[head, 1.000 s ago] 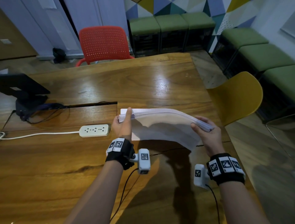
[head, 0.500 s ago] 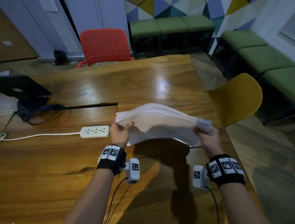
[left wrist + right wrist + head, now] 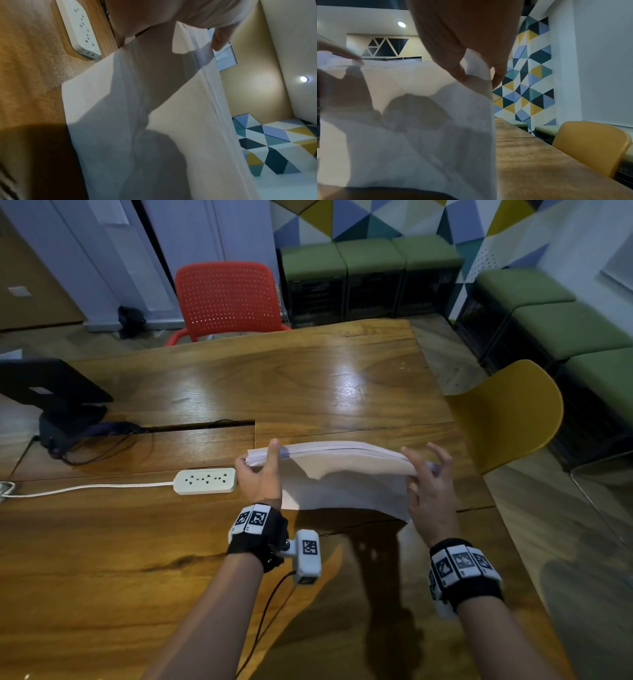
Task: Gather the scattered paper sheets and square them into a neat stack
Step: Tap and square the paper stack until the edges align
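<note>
A stack of white paper sheets [image 3: 342,474] stands on its long edge on the wooden table [image 3: 308,378], bowed slightly along the top. My left hand [image 3: 258,460] grips the stack's left end, one digit lying over the top edge. My right hand [image 3: 423,457] is at the right end, thumb on the near face and the other fingers spread behind. In the right wrist view the paper [image 3: 419,135] sits pinched between two fingertips [image 3: 459,74]. The left wrist view shows the sheets [image 3: 120,121] close up, with their edges not quite flush.
A white power strip [image 3: 205,481] with its cord lies just left of my left hand. A black device [image 3: 51,392] with cables sits at the far left. A yellow chair [image 3: 507,412] stands by the table's right edge and a red chair [image 3: 226,299] at the far side.
Half a second ago the stack was lifted and arched upward. Now it stands lower and flatter on the table, and my right fingers have spread out.
</note>
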Demonstrator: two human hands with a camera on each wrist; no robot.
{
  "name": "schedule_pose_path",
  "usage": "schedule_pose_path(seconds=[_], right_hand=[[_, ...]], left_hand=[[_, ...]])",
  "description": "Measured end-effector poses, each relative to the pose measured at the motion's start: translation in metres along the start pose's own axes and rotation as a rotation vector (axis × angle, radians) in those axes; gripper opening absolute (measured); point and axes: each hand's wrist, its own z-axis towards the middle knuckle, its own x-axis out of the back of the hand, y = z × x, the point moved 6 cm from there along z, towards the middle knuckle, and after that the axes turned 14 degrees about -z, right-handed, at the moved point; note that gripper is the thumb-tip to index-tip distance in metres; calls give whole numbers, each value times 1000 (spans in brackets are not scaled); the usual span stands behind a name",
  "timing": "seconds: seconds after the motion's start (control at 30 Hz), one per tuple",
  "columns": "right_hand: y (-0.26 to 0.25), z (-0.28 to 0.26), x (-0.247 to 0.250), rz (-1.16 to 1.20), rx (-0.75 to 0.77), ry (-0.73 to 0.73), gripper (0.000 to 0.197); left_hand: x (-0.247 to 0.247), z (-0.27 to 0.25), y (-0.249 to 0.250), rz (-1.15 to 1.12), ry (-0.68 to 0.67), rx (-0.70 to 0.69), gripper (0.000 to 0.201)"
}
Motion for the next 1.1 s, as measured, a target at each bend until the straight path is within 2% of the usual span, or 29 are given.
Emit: schedule_pose_path(seconds=[0.1, 0.17, 0.23, 0.33, 0.47, 0.53, 0.67, 0.73, 0.8, 0.83, 0.9, 0.97, 1.03, 1.1], right_hand=[[8, -3, -1, -62, -35, 7, 56], [10, -5, 0, -116, -44, 11, 58], [10, -5, 2, -153, -34, 33, 57], [11, 2, 2, -167, -68, 20, 54], [3, 15, 5, -322, -33, -57, 30], [-4, 23, 6, -409, -6, -94, 29], [-23, 32, -13, -462, 133, -368, 37], [-38, 33, -22, -413, 214, -462, 31], [-52, 33, -25, -329, 265, -494, 18], [-56, 33, -21, -236, 251, -477, 18], [-48, 38, -6, -28, 163, -340, 33], [-30, 45, 12, 143, 39, -249, 29], [-9, 49, 25, 339, -119, -264, 15], [2, 49, 36, 543, -195, -303, 7]], left_hand=[[2, 7, 5, -6, 59, -85, 42], [7, 12, 5, -10, 101, -99, 34], [6, 14, 6, 33, 82, -121, 30], [5, 12, 7, 116, 1, -205, 32], [6, 14, 11, 181, -88, -287, 38], [4, 15, 16, 193, -119, -308, 44], [-5, 4, 28, 190, -202, -341, 47], [-19, -12, 38, 188, -305, -377, 43], [-36, -35, 56, 141, -441, -448, 40], [-44, -46, 66, 128, -509, -505, 38], [-54, -62, 85, 167, -641, -628, 31], [-56, -57, 92, 257, -761, -670, 29], [-51, -39, 92, 372, -797, -639, 31], [-44, -21, 91, 395, -761, -525, 25]])
